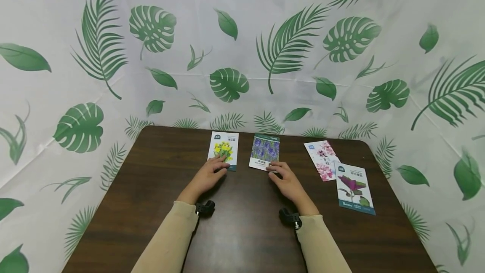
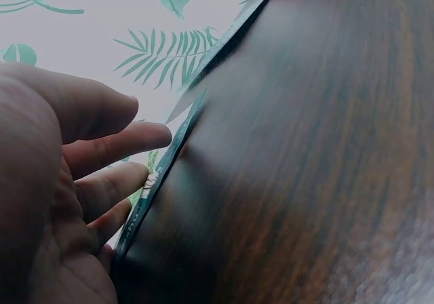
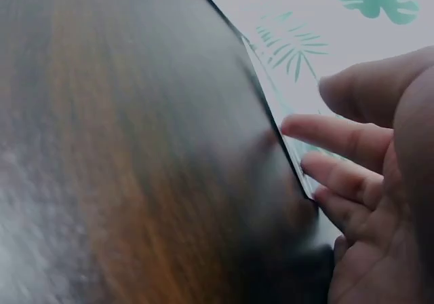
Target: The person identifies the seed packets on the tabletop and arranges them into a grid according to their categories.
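Head view showed both hands flat on the dark wooden surface (image 1: 242,231), fingers straight and gripping nothing. The left hand (image 1: 206,177) rested its fingertips on the lower edge of the yellow-flower packet (image 1: 223,150); the right hand (image 1: 286,179) touched the bottom edge of the purple-flower packet (image 1: 265,151) just beside it. Further right lay a pink-flower packet (image 1: 323,160), its lower corner overlapped by a red-leaf packet (image 1: 354,188). A leaf-print cloth (image 1: 242,45) hung behind.
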The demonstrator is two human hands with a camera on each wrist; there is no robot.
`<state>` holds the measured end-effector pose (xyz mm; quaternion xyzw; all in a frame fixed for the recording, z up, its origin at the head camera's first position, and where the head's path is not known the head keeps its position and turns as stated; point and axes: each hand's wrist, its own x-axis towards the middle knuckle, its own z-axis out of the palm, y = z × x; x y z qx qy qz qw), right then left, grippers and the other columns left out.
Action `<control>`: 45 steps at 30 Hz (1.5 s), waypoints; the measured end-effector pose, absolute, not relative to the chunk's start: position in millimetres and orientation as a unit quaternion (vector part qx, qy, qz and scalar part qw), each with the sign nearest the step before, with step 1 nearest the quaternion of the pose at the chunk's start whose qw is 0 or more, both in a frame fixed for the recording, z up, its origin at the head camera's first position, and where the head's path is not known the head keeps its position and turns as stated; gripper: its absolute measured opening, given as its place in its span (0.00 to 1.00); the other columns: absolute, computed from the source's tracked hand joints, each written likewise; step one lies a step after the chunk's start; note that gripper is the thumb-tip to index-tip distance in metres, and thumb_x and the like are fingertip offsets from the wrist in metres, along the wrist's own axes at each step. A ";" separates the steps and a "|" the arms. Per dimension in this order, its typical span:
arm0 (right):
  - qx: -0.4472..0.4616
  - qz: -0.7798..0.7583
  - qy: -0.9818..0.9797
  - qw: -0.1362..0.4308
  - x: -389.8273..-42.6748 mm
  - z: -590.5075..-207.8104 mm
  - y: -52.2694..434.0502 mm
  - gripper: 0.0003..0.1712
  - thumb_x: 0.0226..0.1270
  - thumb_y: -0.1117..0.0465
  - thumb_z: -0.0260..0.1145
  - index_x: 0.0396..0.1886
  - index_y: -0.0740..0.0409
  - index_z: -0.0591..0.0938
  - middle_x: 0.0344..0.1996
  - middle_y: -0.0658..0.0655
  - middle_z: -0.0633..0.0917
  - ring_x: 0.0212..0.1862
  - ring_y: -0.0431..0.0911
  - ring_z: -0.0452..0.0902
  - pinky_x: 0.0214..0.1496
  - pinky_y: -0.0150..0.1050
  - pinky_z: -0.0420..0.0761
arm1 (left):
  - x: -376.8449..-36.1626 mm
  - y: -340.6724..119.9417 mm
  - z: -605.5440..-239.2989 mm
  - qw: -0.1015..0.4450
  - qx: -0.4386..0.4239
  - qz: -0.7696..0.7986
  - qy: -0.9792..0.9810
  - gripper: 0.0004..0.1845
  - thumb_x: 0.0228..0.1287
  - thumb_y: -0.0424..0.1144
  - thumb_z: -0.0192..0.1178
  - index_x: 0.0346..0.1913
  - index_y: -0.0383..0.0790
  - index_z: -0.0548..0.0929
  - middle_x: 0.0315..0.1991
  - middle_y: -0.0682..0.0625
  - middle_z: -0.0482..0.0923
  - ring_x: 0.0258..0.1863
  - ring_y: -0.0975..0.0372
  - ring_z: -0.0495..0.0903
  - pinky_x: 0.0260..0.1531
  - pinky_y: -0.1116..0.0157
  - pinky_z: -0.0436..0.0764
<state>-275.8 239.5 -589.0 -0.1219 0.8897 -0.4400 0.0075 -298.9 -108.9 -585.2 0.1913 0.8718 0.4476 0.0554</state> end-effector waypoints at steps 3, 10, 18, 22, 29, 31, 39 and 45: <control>-0.131 -0.432 0.892 0.016 -276.3 -589.0 238.3 0.20 0.84 0.56 0.66 0.69 0.58 0.86 0.78 0.62 0.75 0.86 0.65 0.59 0.87 0.70 0.55 | -299.2 -109.2 -584.0 0.055 0.195 0.450 0.870 0.19 0.84 0.42 0.59 0.69 0.40 0.87 0.84 0.44 0.67 0.89 0.44 0.54 0.87 0.38 0.51; -0.149 -0.437 0.886 0.030 -276.7 -586.9 236.4 0.20 0.85 0.57 0.65 0.68 0.59 0.86 0.79 0.65 0.75 0.89 0.66 0.50 0.90 0.69 0.37 | -296.4 -110.6 -583.4 0.053 0.194 0.456 0.867 0.19 0.84 0.40 0.59 0.69 0.37 0.86 0.84 0.42 0.66 0.88 0.43 0.55 0.88 0.40 0.48; -0.147 -0.445 0.883 0.016 -275.9 -587.1 236.8 0.19 0.84 0.60 0.66 0.67 0.59 0.86 0.78 0.64 0.76 0.88 0.67 0.51 0.89 0.70 0.38 | -299.1 -109.8 -582.6 0.052 0.204 0.451 0.867 0.20 0.85 0.42 0.59 0.69 0.38 0.86 0.84 0.43 0.67 0.88 0.44 0.55 0.88 0.41 0.49; -0.147 -0.454 0.879 0.013 -278.0 -587.6 238.5 0.18 0.84 0.58 0.66 0.67 0.56 0.87 0.78 0.63 0.76 0.89 0.66 0.51 0.89 0.71 0.43 | -300.4 -109.8 -581.6 0.054 0.205 0.450 0.867 0.20 0.85 0.42 0.59 0.70 0.38 0.85 0.85 0.43 0.66 0.89 0.44 0.54 0.89 0.41 0.47; -0.110 -0.519 0.847 0.012 -277.8 -590.0 245.8 0.17 0.85 0.53 0.65 0.65 0.51 0.88 0.80 0.58 0.75 0.90 0.60 0.50 0.89 0.69 0.49 | -299.9 -109.0 -582.7 0.060 0.204 0.452 0.866 0.20 0.85 0.42 0.59 0.71 0.38 0.85 0.85 0.43 0.66 0.89 0.44 0.53 0.89 0.42 0.47; -0.104 -0.536 0.837 0.014 -277.3 -591.8 247.8 0.17 0.86 0.54 0.64 0.65 0.52 0.88 0.80 0.58 0.74 0.90 0.60 0.50 0.89 0.70 0.47 | -299.4 -108.9 -583.8 0.061 0.201 0.451 0.867 0.20 0.85 0.41 0.59 0.70 0.38 0.85 0.85 0.43 0.66 0.89 0.44 0.53 0.88 0.41 0.48; -0.094 -0.613 0.784 -0.026 -280.0 -595.2 253.2 0.16 0.86 0.63 0.62 0.64 0.64 0.86 0.77 0.66 0.76 0.89 0.60 0.52 0.91 0.56 0.53 | -300.5 -109.8 -585.1 0.056 0.206 0.452 0.866 0.20 0.85 0.42 0.59 0.70 0.38 0.85 0.84 0.43 0.66 0.89 0.44 0.54 0.89 0.42 0.47; -0.049 -0.667 0.740 -0.078 -279.2 -594.8 264.7 0.16 0.87 0.66 0.59 0.63 0.71 0.83 0.71 0.68 0.79 0.88 0.59 0.58 0.78 0.20 0.64 | -300.0 -108.9 -586.1 0.054 0.210 0.448 0.867 0.20 0.85 0.41 0.58 0.71 0.37 0.84 0.84 0.42 0.66 0.88 0.43 0.54 0.89 0.41 0.47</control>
